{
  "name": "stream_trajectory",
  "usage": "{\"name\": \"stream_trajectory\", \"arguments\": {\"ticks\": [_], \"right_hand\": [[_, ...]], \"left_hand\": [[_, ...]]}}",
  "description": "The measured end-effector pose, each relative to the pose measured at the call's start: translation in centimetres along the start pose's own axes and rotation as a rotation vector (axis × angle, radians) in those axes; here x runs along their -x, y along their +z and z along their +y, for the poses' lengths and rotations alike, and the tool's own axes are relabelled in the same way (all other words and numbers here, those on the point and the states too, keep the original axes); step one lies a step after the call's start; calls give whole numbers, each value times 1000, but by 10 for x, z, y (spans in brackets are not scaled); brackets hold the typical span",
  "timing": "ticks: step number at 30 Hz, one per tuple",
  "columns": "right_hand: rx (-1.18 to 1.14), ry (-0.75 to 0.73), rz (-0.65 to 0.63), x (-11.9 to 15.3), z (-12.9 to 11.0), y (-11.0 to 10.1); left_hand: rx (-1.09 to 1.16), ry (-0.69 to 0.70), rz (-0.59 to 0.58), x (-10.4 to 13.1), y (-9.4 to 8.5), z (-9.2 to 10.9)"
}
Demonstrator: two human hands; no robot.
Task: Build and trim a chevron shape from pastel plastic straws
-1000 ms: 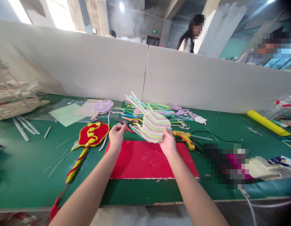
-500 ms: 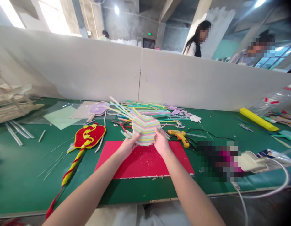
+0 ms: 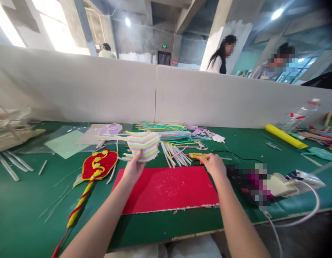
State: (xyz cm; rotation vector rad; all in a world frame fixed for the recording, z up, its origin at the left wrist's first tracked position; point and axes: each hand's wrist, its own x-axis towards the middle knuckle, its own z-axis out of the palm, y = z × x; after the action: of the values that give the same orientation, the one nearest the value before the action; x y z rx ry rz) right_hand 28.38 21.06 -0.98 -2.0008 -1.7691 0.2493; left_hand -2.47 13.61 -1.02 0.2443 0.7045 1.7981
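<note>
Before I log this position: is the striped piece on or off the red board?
Off: the left hand holds the striped piece near its lower edge, and it shows beyond the far edge of the red board.

The right hand (image 3: 215, 166) hides part of the glue gun (image 3: 196, 156), the edge crops a rack (image 3: 11, 133) at nine o'clock, and pixelation blurs a device (image 3: 233, 178) at four.

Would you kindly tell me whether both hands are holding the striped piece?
No, only the left hand holds the striped piece, while the right hand is at the yellow glue gun.
</note>
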Motion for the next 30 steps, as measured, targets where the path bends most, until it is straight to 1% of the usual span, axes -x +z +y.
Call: {"name": "stream_trajectory", "arguments": {"ticks": [1, 3, 4, 8, 11, 15, 17, 19, 21, 22, 23, 24, 26, 29, 30], "right_hand": [[126, 27, -110, -3, 12, -3], [200, 34, -191, -4, 29, -2], [205, 22, -207, -3, 34, -1], [204, -31, -191, -3, 39, 4], [205, -26, -149, -15, 39, -2], [240, -6, -86, -37, 41, -9], [253, -14, -71, -41, 38, -9], [267, -20, -38, -38, 29, -6], [237, -59, 16, -28, 10, 0], [204, -100, 34, -20, -3, 5], [92, -197, 39, -11, -17, 11], [-59, -323, -26, -1, -33, 18], [-159, -433, -124, 19, -65, 36], [-282, -505, -226, 44, -102, 63], [-404, -504, -263, 50, -110, 71]], "left_hand": [[5, 8, 6, 0, 1, 2], [-1, 28, 16, 0, 3, 8], [-6, 45, 18, 0, 3, 11], [-25, 139, 16, -3, 0, 23], [-36, 160, 8, -5, -3, 27], [-58, 152, -16, -6, -3, 24], [-90, 154, -34, -4, -2, 19], [-163, 173, -71, -1, 0, 11], [-282, 216, -115, 4, 3, 2], [-358, 247, -153, 8, 5, -2], [-423, 251, -194, 11, 7, -7], [-460, 244, -226, 15, 9, -10], [-484, 208, -294, 23, 13, -15], [-422, 111, -342, 30, 14, -17], [-386, 66, -346, 32, 14, -17]]}}
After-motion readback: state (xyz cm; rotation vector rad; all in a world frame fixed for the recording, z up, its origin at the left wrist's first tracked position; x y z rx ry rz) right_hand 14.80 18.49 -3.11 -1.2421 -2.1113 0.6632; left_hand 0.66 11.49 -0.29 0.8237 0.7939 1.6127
